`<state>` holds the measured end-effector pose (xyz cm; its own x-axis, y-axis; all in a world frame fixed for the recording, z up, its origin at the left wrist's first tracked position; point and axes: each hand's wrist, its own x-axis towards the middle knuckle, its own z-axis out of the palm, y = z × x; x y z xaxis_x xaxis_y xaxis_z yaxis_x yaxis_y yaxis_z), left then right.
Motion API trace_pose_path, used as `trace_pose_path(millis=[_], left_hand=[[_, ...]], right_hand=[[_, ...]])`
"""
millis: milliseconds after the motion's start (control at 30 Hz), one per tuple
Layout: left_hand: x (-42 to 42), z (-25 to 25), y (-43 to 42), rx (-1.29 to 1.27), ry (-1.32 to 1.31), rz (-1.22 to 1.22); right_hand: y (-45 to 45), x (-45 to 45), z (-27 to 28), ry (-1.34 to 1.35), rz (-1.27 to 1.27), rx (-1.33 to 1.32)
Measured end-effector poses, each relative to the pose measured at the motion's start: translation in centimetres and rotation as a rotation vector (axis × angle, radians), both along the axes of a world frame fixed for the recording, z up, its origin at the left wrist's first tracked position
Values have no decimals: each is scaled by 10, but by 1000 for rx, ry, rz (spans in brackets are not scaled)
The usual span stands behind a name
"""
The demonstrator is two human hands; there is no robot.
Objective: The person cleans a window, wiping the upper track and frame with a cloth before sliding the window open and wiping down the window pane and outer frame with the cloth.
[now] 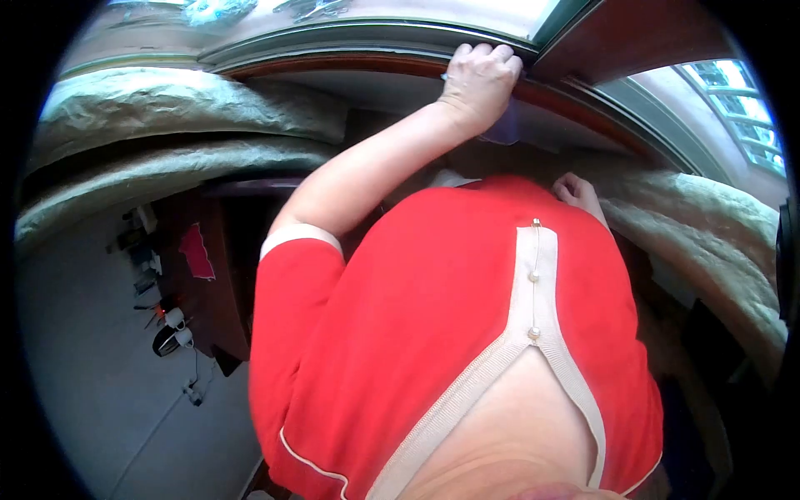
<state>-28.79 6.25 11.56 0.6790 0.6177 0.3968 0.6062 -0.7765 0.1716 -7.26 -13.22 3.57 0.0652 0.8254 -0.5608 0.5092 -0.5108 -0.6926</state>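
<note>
Window ledge (pixel 358 62) runs side to side along the top of the view, and its long axis goes from the left end, by the pale green crinkly cloth (pixel 183 108), across to the right, where it bends down past the hand. It looks bowed, like a rainbow. Its front edge is a thin red-brown strip, and grey metal rails (pixel 317 46) lie along its back edge, pointing the same long way.

My left hand (pixel 482 82) is on the ledge, right of its middle, at the front edge. The fingers are curled in and the knuckles are up. A tiny pale blue bit shows beside one finger, but I cannot tell if the hand is pinching something. Just under the hand is a purple thing (pixel 504 125), too dim to name.

My right hand (pixel 577 193) is lower, near my red shirt (pixel 433 283). Its fingers are bent, and the shirt hides part of it, so I cannot tell if it holds anything. More crinkly cloth (pixel 708 242) is to its right, below the ledge's right end.

Above the ledge, just right of the left hand, is a dark red-brown panel (pixel 642 37). Far off to the left, a pink paper (pixel 197 252) lies on a brown surface (pixel 215 312).
</note>
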Motion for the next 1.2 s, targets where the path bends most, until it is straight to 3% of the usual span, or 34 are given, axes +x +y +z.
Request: trace_pose_path(millis=[133, 267, 467, 600, 800, 933, 1200], left_hand=[[-34, 12, 14, 76, 153, 15], [-36, 10, 16, 106, 148, -23], [20, -5, -8, 30, -68, -18], [10, -9, -4, 19, -98, -25], [-54, 12, 25, 94, 213, 46], [-47, 13, 24, 165, 289, 31], [21, -1, -8, 79, 38, -14]], right_hand=[[-4, 6, 1, 47, -24, 40], [-17, 16, -1, 42, -72, 54], [-27, 21, -3, 98, -108, -3], [-24, 16, -5, 99, -86, -4], [-7, 20, 5, 88, -65, 47], [-15, 28, -11, 53, -52, 96], [-20, 14, -8, 120, -90, 32]])
